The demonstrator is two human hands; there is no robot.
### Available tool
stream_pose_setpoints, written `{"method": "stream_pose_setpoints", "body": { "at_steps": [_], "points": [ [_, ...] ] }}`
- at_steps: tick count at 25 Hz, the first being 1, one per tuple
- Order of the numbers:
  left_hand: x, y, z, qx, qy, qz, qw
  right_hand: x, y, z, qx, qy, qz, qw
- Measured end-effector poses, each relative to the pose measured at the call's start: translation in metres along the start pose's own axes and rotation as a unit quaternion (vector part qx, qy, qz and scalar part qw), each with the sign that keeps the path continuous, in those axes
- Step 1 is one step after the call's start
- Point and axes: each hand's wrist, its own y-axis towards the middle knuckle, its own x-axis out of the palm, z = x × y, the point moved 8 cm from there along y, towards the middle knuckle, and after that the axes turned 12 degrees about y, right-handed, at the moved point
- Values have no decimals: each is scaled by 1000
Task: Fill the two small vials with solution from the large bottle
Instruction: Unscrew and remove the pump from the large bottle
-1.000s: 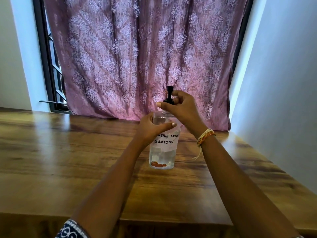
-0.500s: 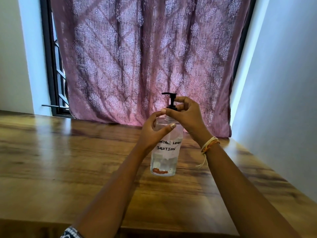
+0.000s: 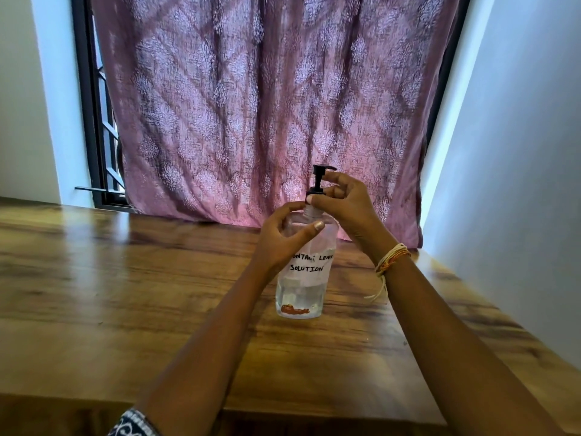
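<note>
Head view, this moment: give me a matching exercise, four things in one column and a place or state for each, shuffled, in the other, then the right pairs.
Things
1. left hand
2. right hand
3. large bottle
4. curtain

Places or states
A. hangs behind the table's far edge, over the window
B. pinches the black pump's collar at the bottle's neck
C. stands upright on the wooden table, holding clear liquid, with a handwritten label
D. grips the bottle's shoulder

Pairs: 1-D, 2-B, 3-C, 4-A
</note>
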Motion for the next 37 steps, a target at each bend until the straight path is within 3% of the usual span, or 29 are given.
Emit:
{"method": "stream_pose_setpoints", "body": {
  "at_steps": [4, 7, 15, 18, 25, 31, 34, 37],
  "points": [
    [1, 0, 3, 14, -2, -6, 1000, 14, -4, -1, -3, -18, -70, 997],
    [1, -1, 1, 15, -6, -6, 1000, 9, -3, -5, -26, -66, -15, 997],
    [2, -2, -3, -61, -50, 14, 997, -13, 6, -45, -37, 29, 50, 998],
    [-1, -1, 5, -79, -2, 9, 997, -29, 13, -69, -49, 101, 86, 990],
    [0, -7, 19, -84, 102, -34, 991, -78, 4, -102, -88, 354, 203, 909],
    [4, -8, 24, -92, 139, -64, 984, -115, -21, -88, -79, 490, 266, 826],
    [5, -9, 25, -96, 141, -73, 983, -130, -27, -72, -48, 503, 287, 814],
    [6, -13, 25, -94, 142, -76, 983, -135, -38, -44, -16, 479, 283, 831]
  ]
}}
